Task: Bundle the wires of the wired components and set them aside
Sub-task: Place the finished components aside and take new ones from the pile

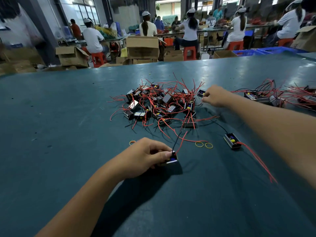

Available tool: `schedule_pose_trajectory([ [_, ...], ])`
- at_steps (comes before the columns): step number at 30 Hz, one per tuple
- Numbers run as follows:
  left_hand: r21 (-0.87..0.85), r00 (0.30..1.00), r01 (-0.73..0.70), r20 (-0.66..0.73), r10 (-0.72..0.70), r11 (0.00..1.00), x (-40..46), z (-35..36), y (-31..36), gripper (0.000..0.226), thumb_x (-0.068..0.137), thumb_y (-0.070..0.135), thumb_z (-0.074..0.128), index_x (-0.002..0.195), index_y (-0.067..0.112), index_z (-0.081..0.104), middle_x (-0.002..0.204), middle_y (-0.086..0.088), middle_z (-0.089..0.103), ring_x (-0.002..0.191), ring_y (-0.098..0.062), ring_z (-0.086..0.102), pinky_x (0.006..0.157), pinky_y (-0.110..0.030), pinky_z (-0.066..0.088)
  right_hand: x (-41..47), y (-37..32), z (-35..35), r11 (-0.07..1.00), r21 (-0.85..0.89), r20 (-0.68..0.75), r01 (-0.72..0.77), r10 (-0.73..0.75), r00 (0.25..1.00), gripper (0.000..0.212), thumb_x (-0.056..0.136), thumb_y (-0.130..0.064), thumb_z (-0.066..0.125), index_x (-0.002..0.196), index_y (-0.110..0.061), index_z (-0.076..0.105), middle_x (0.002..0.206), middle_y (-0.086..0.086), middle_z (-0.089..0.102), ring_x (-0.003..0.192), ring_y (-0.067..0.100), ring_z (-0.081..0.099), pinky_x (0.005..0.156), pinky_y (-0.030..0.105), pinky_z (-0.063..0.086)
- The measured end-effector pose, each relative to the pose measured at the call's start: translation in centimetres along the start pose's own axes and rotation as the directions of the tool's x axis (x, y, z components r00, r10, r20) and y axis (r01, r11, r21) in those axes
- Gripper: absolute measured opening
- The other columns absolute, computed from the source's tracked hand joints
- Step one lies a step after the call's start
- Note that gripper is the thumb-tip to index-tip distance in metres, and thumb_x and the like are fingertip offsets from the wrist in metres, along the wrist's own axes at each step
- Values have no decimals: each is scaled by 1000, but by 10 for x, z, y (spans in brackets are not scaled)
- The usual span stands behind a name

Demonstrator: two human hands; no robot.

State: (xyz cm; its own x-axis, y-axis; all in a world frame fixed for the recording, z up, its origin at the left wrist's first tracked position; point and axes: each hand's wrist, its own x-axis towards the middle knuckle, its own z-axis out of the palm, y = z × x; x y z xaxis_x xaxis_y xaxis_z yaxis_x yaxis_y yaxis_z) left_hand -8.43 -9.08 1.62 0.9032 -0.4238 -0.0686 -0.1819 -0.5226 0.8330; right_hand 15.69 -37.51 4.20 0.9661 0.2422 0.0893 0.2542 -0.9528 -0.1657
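My left hand [145, 155] pinches one component [171, 160] near me on the table [59, 117], its red and black wires [178, 142] trailing up toward the pile [159, 103]. My right hand [216, 95] reaches to the pile's right edge, fingers curled on another unit [201, 93]. I judge this the gathering step; next, lay the wires together and loop on a rubber band [199, 144]. The finished lot [273, 97] sits far right.

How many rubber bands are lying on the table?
3: one rubber band beside the left hand, two side by side nearer the middle. The pile may hide more.
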Motion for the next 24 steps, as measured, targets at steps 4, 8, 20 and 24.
schedule_pose_trajectory([
  [4,360,994,-23,-94,60,933,1,-9,-6,18,94,43,63,103,34,76,93,15,68,86,1,61,81,-28,50,-19,-12,-31,999,34,-183,31,-24,983,29,95,-30,57,109,-12,74,127,14,56,118,33,50,100,50,45],
  [8,421,987,-62,-106,118,905,0,-6,-7,16,94,44,63,100,34,75,93,17,62,86,1,57,74,-21,45,-59,-33,-58,980,93,-298,176,-141,944,28,96,-31,59,108,-11,74,133,13,50,125,26,45,106,40,36],
  [20,449,979,-129,-83,184,884,-2,-5,5,24,84,49,73,99,31,73,96,16,62,85,-3,59,83,-37,55,-222,-71,-18,942,239,-77,237,-225,971,26,91,-43,60,111,-31,71,126,-7,50,89,-11,44,89,14,29],
  [24,427,982,-143,-48,181,893,-4,-6,7,22,81,47,78,96,32,74,92,14,63,84,-3,60,81,-37,55,-237,-72,13,950,246,-35,190,-187,982,30,93,-47,58,117,-32,68,125,-12,44,100,-8,41,94,15,30],
])
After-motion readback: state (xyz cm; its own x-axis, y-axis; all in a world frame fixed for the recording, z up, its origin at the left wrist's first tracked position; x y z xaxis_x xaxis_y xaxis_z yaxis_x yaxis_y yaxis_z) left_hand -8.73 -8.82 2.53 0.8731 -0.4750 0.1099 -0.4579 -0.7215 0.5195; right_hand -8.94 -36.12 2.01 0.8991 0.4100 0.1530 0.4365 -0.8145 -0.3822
